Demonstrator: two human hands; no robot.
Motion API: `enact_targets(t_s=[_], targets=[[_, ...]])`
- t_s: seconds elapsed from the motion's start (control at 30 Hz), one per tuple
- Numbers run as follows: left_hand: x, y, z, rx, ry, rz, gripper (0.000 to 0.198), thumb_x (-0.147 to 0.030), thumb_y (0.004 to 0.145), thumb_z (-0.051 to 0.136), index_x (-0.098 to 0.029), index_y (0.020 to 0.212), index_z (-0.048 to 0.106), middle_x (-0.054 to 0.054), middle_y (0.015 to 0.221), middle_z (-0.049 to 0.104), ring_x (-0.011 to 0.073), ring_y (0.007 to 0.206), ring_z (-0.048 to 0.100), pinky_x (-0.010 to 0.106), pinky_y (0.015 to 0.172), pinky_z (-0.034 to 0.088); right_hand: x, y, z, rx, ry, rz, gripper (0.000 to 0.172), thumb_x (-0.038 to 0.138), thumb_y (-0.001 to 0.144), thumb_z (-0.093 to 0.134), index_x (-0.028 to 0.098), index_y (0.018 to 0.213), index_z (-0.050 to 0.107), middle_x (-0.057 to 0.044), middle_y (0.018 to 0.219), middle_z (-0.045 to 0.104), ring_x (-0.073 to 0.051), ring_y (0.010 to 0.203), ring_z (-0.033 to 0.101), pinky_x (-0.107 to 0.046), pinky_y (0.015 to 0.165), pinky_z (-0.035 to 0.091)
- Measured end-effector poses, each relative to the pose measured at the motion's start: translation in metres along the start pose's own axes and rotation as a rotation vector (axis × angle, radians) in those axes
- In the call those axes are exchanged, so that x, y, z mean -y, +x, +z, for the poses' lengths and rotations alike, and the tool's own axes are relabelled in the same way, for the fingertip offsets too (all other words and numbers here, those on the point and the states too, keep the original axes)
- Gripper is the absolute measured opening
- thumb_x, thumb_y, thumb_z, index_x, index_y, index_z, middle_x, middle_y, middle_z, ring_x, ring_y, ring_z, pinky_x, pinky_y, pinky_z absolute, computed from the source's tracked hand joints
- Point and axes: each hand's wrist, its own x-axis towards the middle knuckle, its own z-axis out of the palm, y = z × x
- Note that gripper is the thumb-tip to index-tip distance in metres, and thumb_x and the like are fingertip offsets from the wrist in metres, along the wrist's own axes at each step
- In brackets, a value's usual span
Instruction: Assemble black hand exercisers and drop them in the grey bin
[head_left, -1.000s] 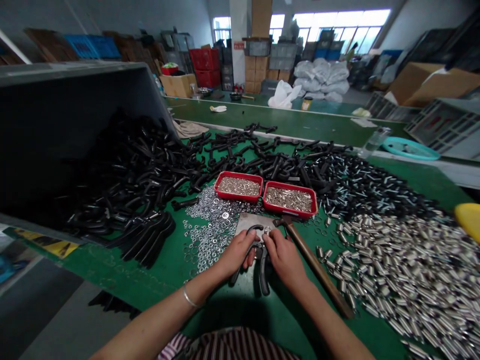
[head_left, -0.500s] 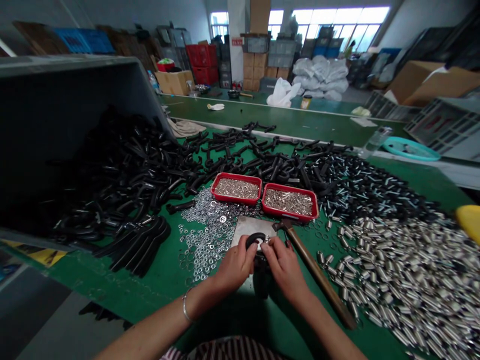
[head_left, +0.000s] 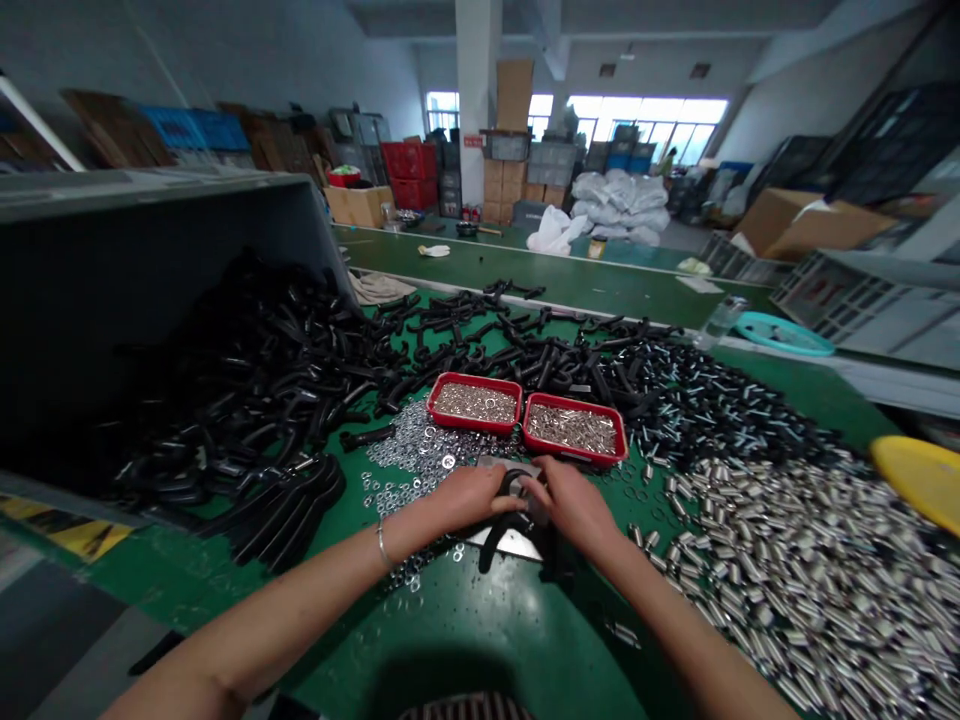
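Observation:
My left hand [head_left: 471, 495] is closed, its fingers pinching a black curved handle [head_left: 493, 541] from the left. On the other side my right hand [head_left: 576, 502] wraps its fingers round the same handle. Fingers cover much of the part, and I cannot make out whether a small piece is held against it. Under the hands lies a flat metal plate [head_left: 514, 542] on the green table. Loose metal nuts and washers [head_left: 409, 450] spread to the left of the plate. Just beyond the hands sit two red trays, the left tray [head_left: 472, 425] and the right tray [head_left: 574, 455], holding tiny metal parts.
A large grey crate [head_left: 319, 235] on its side spills black handles [head_left: 277, 350] at the left. Silver cylinders [head_left: 795, 550] are heaped at the right, with black-headed screws [head_left: 727, 390] behind them. A yellow lid [head_left: 919, 480] and a turquoise lid [head_left: 784, 333] lie farther right.
The view has tilted up. My hands have turned the black handle, and its arm now points down and left over the plate. The hammer seen beside my right hand no longer shows.

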Motion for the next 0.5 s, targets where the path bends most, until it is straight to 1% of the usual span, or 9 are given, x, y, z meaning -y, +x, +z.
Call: enact_targets(t_s=[0.07,0.1,0.17,0.23,0.27,0.33,0.4,0.43,0.5], targets=[[0.007,0.019,-0.013,-0.022,0.112,0.069,0.050,-0.065,0.088,0.053,-0.019,0.094,0.069,0.012,0.093,0.073,0.0293,0.085,0.070,0.035,0.073,0.052,-0.020,0.022,-0.020,-0.156,-0.179,-0.064,0.025,0.037,0.097,0.053,0.020,0.107,0.068,-0.010,0.103,0.069,-0.026,0.100,0.059,-0.034,0.085,0.043],[0.009,0.029,-0.021,-0.046,0.162,0.104,0.048,-0.063,0.090,0.053,-0.018,0.090,0.070,0.012,0.091,0.072,0.0289,0.085,0.070,0.034,0.072,0.052,-0.031,0.033,-0.028,-0.199,-0.252,-0.076,0.024,0.034,0.098,0.051,0.020,0.102,0.071,-0.010,0.101,0.068,-0.026,0.101,0.058,-0.034,0.087,0.042],[0.006,0.053,-0.035,-0.127,0.247,0.153,0.041,-0.052,0.094,0.052,-0.016,0.092,0.071,0.013,0.094,0.072,0.0276,0.087,0.070,0.032,0.071,0.051,-0.052,0.052,-0.037,-0.231,-0.371,-0.080,0.026,0.031,0.098,0.050,0.020,0.094,0.073,-0.011,0.097,0.067,-0.027,0.101,0.055,-0.035,0.088,0.041],[-0.002,0.082,-0.044,-0.187,0.303,0.164,0.030,-0.037,0.098,0.049,-0.016,0.099,0.071,0.012,0.097,0.073,0.0252,0.087,0.070,0.030,0.071,0.051,-0.067,0.070,-0.037,-0.224,-0.425,-0.088,0.024,0.030,0.096,0.053,0.020,0.093,0.074,-0.012,0.096,0.067,-0.028,0.101,0.053,-0.036,0.086,0.041],[-0.007,0.098,-0.046,-0.192,0.318,0.170,0.026,-0.030,0.097,0.049,-0.016,0.101,0.071,0.012,0.096,0.073,0.0240,0.087,0.070,0.030,0.072,0.051,-0.072,0.078,-0.034,-0.217,-0.432,-0.094,0.021,0.030,0.094,0.056,0.019,0.092,0.074,-0.013,0.096,0.067,-0.028,0.100,0.052,-0.037,0.085,0.040],[-0.015,0.129,-0.045,-0.178,0.338,0.183,0.020,-0.019,0.094,0.053,-0.015,0.097,0.073,0.012,0.094,0.074,0.0226,0.087,0.070,0.029,0.075,0.050,-0.078,0.092,-0.026,-0.210,-0.433,-0.105,0.016,0.029,0.091,0.061,0.017,0.091,0.073,-0.014,0.096,0.066,-0.029,0.098,0.052,-0.037,0.083,0.041],[-0.021,0.152,-0.037,-0.160,0.356,0.188,0.016,-0.014,0.090,0.058,-0.013,0.092,0.074,0.013,0.093,0.074,0.0232,0.088,0.070,0.031,0.080,0.050,-0.082,0.101,-0.017,-0.209,-0.424,-0.119,0.013,0.025,0.088,0.064,0.016,0.091,0.072,-0.014,0.094,0.066,-0.029,0.096,0.052,-0.037,0.081,0.040],[-0.022,0.161,-0.031,-0.158,0.366,0.188,0.015,-0.013,0.089,0.059,-0.012,0.090,0.074,0.014,0.093,0.074,0.0242,0.090,0.070,0.033,0.083,0.049,-0.084,0.104,-0.014,-0.210,-0.413,-0.127,0.012,0.024,0.088,0.063,0.016,0.090,0.072,-0.014,0.093,0.066,-0.029,0.096,0.052,-0.037,0.081,0.040],[-0.021,0.169,-0.018,-0.168,0.382,0.184,0.015,-0.013,0.089,0.059,-0.010,0.090,0.073,0.016,0.094,0.074,0.0263,0.092,0.069,0.038,0.088,0.047,-0.091,0.106,-0.009,-0.216,-0.374,-0.142,0.011,0.022,0.088,0.062,0.016,0.089,0.072,-0.013,0.091,0.065,-0.029,0.096,0.052,-0.037,0.082,0.040]])
